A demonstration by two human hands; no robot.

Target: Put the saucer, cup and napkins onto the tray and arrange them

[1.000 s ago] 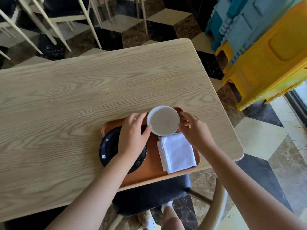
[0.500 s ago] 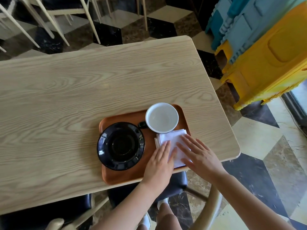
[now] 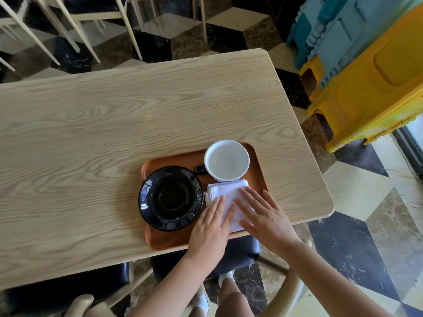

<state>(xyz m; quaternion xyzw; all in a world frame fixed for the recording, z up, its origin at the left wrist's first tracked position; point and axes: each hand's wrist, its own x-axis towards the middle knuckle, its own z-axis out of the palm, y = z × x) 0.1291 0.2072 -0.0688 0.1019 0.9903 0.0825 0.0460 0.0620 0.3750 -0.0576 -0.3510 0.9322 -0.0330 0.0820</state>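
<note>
An orange-brown tray (image 3: 174,157) lies at the near right edge of the wooden table. On its left half sits a glossy black saucer (image 3: 170,198). At its far right stands a cup (image 3: 226,160), white inside, with a dark handle pointing left. A stack of folded white napkins (image 3: 225,191) lies below the cup. My left hand (image 3: 211,227) rests flat on the napkins' near left part, fingers together. My right hand (image 3: 263,216) lies flat on their right part, fingers spread. Neither hand grips anything.
The light wooden table (image 3: 103,124) stretches left and far of the tray. Dark-seated chairs (image 3: 238,252) stand below the near edge. Stacked yellow and blue plastic stools (image 3: 366,65) stand at the right. Pale chair legs (image 3: 68,26) stand beyond the table.
Both hands left the cup and moved down onto the napkins, where they now press flat. The saucer, earlier covered by my left hand, is in full view.
</note>
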